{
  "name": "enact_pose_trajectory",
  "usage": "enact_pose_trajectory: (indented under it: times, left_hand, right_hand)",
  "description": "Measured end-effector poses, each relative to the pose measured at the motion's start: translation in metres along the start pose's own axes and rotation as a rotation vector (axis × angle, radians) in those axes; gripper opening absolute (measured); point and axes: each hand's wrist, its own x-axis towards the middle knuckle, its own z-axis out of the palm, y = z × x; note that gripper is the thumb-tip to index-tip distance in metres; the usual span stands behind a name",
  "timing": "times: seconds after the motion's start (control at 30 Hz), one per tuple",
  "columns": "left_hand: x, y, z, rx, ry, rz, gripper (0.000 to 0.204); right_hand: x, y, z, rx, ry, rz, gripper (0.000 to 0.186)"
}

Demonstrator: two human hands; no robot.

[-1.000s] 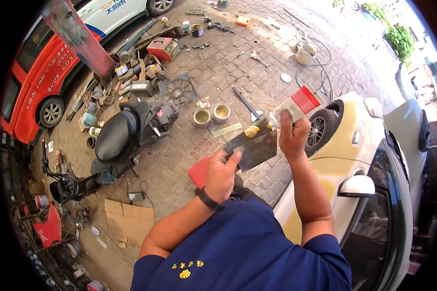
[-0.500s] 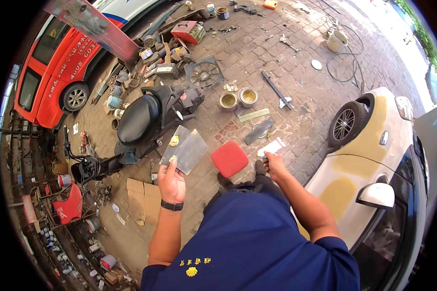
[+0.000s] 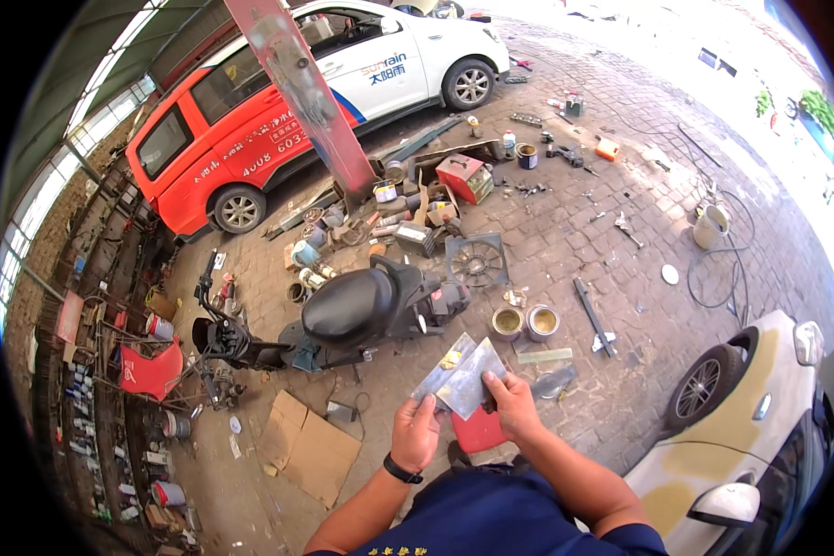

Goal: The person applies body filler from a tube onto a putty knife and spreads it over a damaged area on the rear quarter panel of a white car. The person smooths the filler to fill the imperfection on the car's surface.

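Two thin, flat, grey plates are held up in front of the person's body, above the paved brick ground: a left grey plate [image 3: 437, 378] carrying a lump of soft-looking yellow paste [image 3: 450, 360], and a right grey plate [image 3: 478, 378] overlapping its inner edge; whether their faces touch, I cannot tell. The left hand [image 3: 415, 434] pinches the near corner of its plate between thumb and fingers, and the right hand [image 3: 514, 406] grips the other, its thumb laid on the upper face. The step in hand looks like working the paste between the two plates; the next move seems to call for steady, shallow angles, so that the lump stays on the metal. Just below the plates, partly hidden by the hands, is a red padded seat [image 3: 477, 434]. Beyond them stand two round, open metal tins, the left tin [image 3: 507, 322] and the right tin [image 3: 543, 322], with a pale greenish flat strip [image 3: 545, 355] lying near. Farther left rests a black-seated scooter [image 3: 347, 310], near a folded brown cardboard sheet [image 3: 310, 449]. On the right, well apart, a pale car [image 3: 780, 454] shows yellowish patches on its side.
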Motion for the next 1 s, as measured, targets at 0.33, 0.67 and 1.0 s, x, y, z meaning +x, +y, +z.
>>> enact_pose_trajectory:
  times: [0.33, 0.67, 1.0]
  left_hand:
    - [0.022, 0.028, 0.017, 0.742, -0.316, 0.022, 0.035]
    - [0.016, 0.021, 0.033, 0.757, -0.401, -0.175, 0.03]
    - [-0.003, 0.025, 0.034, 0.599, -0.107, 0.005, 0.028]
  right_hand:
    - [-0.022, -0.089, -0.025, -0.062, -0.019, -0.157, 0.021]
    - [-0.064, -0.131, -0.052, -0.513, 0.084, -0.732, 0.012]
    - [-0.053, -0.131, -0.061, -1.063, -0.447, -0.675, 0.009]
